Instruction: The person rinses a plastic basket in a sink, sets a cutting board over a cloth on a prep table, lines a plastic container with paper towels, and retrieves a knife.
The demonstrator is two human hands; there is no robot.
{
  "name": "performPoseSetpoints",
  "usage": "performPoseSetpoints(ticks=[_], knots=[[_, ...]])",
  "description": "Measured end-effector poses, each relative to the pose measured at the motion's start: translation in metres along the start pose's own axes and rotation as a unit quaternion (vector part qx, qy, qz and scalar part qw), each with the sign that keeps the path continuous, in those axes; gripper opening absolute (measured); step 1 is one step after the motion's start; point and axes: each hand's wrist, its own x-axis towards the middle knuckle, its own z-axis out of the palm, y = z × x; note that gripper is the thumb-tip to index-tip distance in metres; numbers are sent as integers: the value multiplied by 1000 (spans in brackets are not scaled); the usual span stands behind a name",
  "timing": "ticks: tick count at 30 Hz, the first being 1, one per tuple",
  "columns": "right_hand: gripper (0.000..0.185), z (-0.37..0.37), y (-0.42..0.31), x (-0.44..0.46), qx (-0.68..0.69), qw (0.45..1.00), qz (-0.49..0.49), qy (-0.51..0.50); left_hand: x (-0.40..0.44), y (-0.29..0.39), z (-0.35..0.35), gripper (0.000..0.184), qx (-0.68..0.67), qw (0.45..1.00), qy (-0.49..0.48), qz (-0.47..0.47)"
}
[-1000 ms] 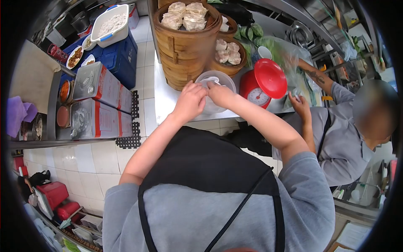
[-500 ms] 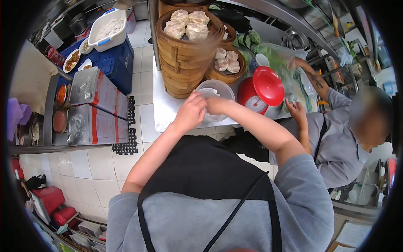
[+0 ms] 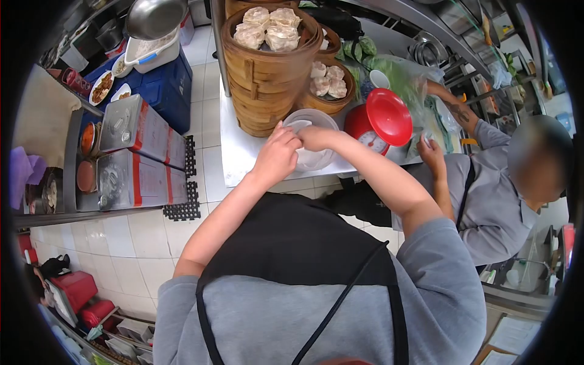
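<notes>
A translucent plastic tub (image 3: 319, 159) stands at the near edge of the metal table, with a white piece (image 3: 300, 125) showing in its mouth. My left hand (image 3: 278, 149) is at the tub's left rim, its fingers curled and pressed together. Over the mouth is my right hand (image 3: 316, 139), closed, fingertips pointing down inside beside the white piece. What either hand grips is hidden. Just behind rises a tall stack of bamboo steamers (image 3: 264, 82), topped with several pale dumplings (image 3: 267, 27). To the right sits a red kitchen scale (image 3: 389, 118) with a round pan.
A smaller bamboo steamer (image 3: 331, 104) of dumplings stands behind the tub. Bagged greens (image 3: 395, 70) lie farther back. A co-worker (image 3: 486, 194) stands close on the right, hands over the table. Metal tins (image 3: 137, 176) and a blue cooler (image 3: 164, 91) are at the left.
Both my hands stay at the tub, the fingers shifting slightly. A metal bowl has come into view over the white bin at upper left. The co-worker's nearer hand has moved slightly.
</notes>
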Motion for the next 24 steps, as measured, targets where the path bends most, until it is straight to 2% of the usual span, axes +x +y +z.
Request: performPoseSetpoints(ticks=[1, 3, 4, 6, 9, 10, 11, 12, 13, 14, 16, 18, 19, 20, 22, 24], knots=[[21, -7, 3, -3, -14, 999, 16, 40, 5, 2, -1, 9, 0, 1000, 0, 0], [22, -27, 7, -10, -35, 997, 27, 58, 17, 8, 1, 11, 38, 987, -155, 28], [23, -32, 6, -15, -58, 995, 39, 77, 22, 12, 3, 11, 37, 986, -158, 28], [25, -32, 1, -16, -49, 992, 59, 99, 37, 16, 7, 12, 117, 913, -390, -12], [28, -31, -11, -13, -64, 988, 84, 113, 49, 16, 7, 12, 140, 886, -443, 9], [30, -33, -15, -13, -90, 986, 93, 101, 52, 17, 5, 12, 141, 884, -445, 12], [30, -34, -18, -14, -86, 987, 94, 102, 53, 17, 0, 14, 131, 884, -448, -28], [30, -34, -22, -14, -35, 997, 49, 41, 53, 19, -6, 16, 119, 883, -450, -68], [30, -32, -24, -13, 17, 1000, 3, -20, 51, 18, -12, 16, 119, 880, -454, -66], [30, -23, -20, -4, 21, 1000, 4, -19, 48, 15, -21, 17, 101, 893, -433, -65], [38, -3, -11, 16, -101, 994, 38, -28, 39, 6, -31, 18, 81, 905, -413, -66], [42, 3, -9, 20, -127, 989, 53, -50, 31, -2, -40, 17, 11, 955, -294, -46], [47, 3, -11, 21, -156, 983, 68, -70, 30, -2, -42, 17, 11, 955, -293, -49], [47, 2, -12, 23, -157, 983, 66, -71, 28, 0, -45, 15, -14, 965, -255, -52], [48, -6, -18, 23, -78, 978, 171, -93, 26, 4, -49, 14, -39, 974, -214, -58], [48, -18, -24, 17, -89, 982, 133, -99, 25, 6, -51, 13, -49, 980, -182, -67]])
